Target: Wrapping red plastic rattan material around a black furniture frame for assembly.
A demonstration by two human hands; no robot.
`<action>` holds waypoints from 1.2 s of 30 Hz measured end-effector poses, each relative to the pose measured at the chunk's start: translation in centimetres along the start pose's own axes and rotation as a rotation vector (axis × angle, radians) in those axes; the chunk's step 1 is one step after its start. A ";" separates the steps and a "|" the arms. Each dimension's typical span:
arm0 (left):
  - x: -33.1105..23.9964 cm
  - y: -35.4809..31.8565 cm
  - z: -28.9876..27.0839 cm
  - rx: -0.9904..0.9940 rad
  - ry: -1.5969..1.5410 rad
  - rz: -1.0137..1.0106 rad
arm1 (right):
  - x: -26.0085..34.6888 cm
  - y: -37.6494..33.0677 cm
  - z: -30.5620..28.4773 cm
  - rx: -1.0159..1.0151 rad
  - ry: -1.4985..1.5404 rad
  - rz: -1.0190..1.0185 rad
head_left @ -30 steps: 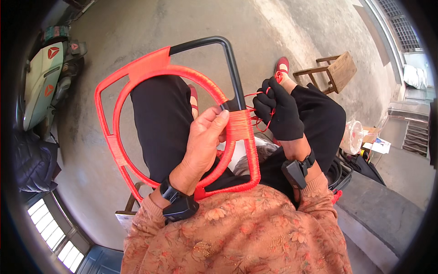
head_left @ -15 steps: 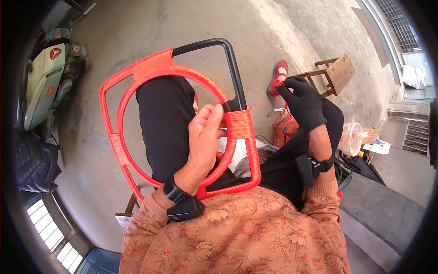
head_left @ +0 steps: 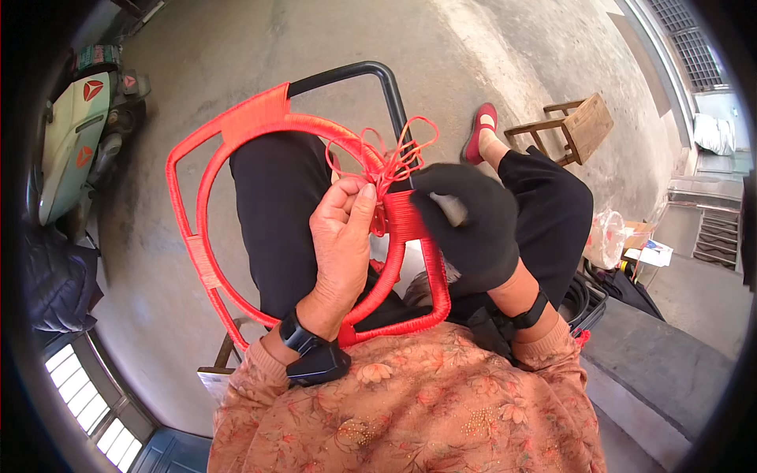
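Note:
A metal frame with an inner ring (head_left: 206,197) rests across my lap, most of it wound in red cord and its far corner bare black. My bare left hand (head_left: 341,221) is closed, thumb against fingers, on a looped bundle of thin red cord (head_left: 398,162) beside the ring's right side. My right hand (head_left: 469,225), in a black glove with a light fingertip showing, is curled close against the frame's wrapped right bar (head_left: 404,214). Its other fingertips are hidden, and I cannot see what they hold.
A small wooden stool (head_left: 587,128) stands on the concrete floor beyond my right foot. At the far left is a pale scooter (head_left: 79,150). Clear plastic packaging (head_left: 605,240) and a grey ledge (head_left: 654,366) are on the right. Dark padded cloth (head_left: 59,276) hangs at left.
My right hand has come in from the right, above my knee, to the frame. The red cord bundle now shows as loops by my left hand. The frame has shifted slightly left.

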State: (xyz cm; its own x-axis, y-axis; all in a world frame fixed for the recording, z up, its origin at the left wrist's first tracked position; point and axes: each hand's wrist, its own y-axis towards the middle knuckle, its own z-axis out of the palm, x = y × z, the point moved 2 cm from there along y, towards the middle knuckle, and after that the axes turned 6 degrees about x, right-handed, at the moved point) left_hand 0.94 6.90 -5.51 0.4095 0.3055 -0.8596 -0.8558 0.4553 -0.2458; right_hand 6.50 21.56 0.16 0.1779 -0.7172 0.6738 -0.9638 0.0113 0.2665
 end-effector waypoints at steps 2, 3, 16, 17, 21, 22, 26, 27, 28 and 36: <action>0.2 0.0 -0.5 -0.008 0.068 0.028 | -1.8 -0.4 -0.1 -0.059 0.459 0.434; 0.5 0.2 -0.5 -0.004 0.067 0.028 | -3.4 -0.3 0.3 -0.028 0.655 0.579; 0.3 -0.2 0.1 0.080 -0.184 -0.143 | -6.8 -1.1 0.7 0.348 0.913 0.699; 0.5 -0.1 0.0 0.084 -0.225 -0.154 | -7.0 -1.1 0.2 0.265 0.972 0.712; -0.1 0.0 0.5 0.076 -0.299 -0.215 | -6.2 -0.6 -0.7 0.118 0.949 0.731; 0.0 0.0 0.5 0.077 -0.299 -0.215 | -6.3 -0.7 -0.6 0.118 0.949 0.731; 0.6 0.2 0.0 0.057 -0.239 -0.156 | -6.7 -0.9 0.0 0.113 0.927 0.726; 0.8 0.2 -0.2 0.039 -0.221 -0.128 | -6.7 -0.9 0.0 0.080 0.913 0.724; 1.1 0.2 -0.6 0.038 -0.221 -0.127 | -6.7 -0.8 0.0 0.080 0.914 0.723; 1.7 0.3 0.0 0.031 -0.202 -0.182 | -6.6 -1.3 3.1 0.372 0.792 0.734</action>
State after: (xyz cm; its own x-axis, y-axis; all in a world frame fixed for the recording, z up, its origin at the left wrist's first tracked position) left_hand 1.39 7.57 -6.99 0.6127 0.3755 -0.6954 -0.7538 0.5421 -0.3714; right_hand 5.92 24.07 -6.74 -0.5044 0.0202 0.8633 -0.8627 -0.0552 -0.5027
